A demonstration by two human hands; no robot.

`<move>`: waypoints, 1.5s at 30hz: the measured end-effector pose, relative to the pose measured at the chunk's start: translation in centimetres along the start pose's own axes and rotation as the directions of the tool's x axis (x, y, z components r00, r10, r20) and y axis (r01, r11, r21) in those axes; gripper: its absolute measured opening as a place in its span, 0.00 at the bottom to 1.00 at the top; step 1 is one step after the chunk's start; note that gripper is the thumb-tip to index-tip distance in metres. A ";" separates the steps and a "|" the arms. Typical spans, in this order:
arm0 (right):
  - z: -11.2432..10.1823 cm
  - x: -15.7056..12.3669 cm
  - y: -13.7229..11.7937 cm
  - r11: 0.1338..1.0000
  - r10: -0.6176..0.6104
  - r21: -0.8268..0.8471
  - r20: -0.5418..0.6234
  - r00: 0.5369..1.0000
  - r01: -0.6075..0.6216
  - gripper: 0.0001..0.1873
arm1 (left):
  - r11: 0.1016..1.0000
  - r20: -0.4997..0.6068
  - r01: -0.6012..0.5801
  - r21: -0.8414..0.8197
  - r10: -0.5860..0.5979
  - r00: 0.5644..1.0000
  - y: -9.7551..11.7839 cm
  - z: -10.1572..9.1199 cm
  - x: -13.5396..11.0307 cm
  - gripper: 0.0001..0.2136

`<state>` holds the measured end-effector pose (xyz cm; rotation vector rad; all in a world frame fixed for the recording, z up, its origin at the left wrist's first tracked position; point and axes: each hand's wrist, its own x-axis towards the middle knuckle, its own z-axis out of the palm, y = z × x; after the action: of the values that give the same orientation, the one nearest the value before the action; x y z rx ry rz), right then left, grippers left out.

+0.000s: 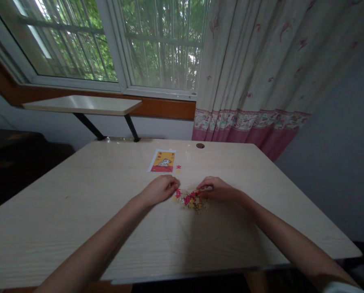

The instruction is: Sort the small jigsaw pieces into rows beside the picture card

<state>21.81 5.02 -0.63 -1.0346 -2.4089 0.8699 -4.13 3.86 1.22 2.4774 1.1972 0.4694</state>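
A small heap of jigsaw puzzle pieces (196, 200), red, yellow and plain beige, lies on the table between my hands. At its left edge my left hand (161, 189) rests with curled fingers, the tips by a red piece (178, 193); whatever they hold is hidden. My right hand (218, 189) reaches into the heap's upper right side with fingers pinched, and a pale puzzle piece (208, 188) shows at them. Beyond the heap lies a picture sheet (163, 161) with a white animal on yellow and red. A red piece (178, 167) and a yellow one sit beside it.
The light wooden table (87, 211) has a round cable hole (200, 145) near its back edge. A raised shelf (87, 104) on black legs stands at the back left. Behind are a barred window and a flowered curtain (246, 81).
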 end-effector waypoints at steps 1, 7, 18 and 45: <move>0.2 -0.2 0.1 1.000 0.008 0.010 -0.009 1.000 -0.008 0.12 | 1.000 0.020 -0.011 -0.006 0.011 1.000 0.1 0.1 0.4 0.10; 1.2 -0.5 0.0 0.993 0.064 0.106 -0.072 0.995 -0.056 0.08 | 0.996 0.021 -0.087 -0.017 0.087 0.996 0.5 1.9 2.3 0.12; 1.7 -0.8 -0.2 0.936 0.154 0.332 -0.094 0.984 -0.115 0.08 | 0.977 0.024 -0.192 -0.091 0.195 0.981 1.8 3.2 1.1 0.11; 3.2 -0.6 -1.5 0.985 0.059 0.171 -0.399 0.915 0.011 0.07 | 0.904 -0.183 0.059 -0.423 -0.149 0.972 3.6 4.3 1.1 0.10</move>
<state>19.66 2.55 -2.02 -1.0602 -1.9467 0.7658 0.83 1.96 -0.85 2.0272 1.1569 0.8776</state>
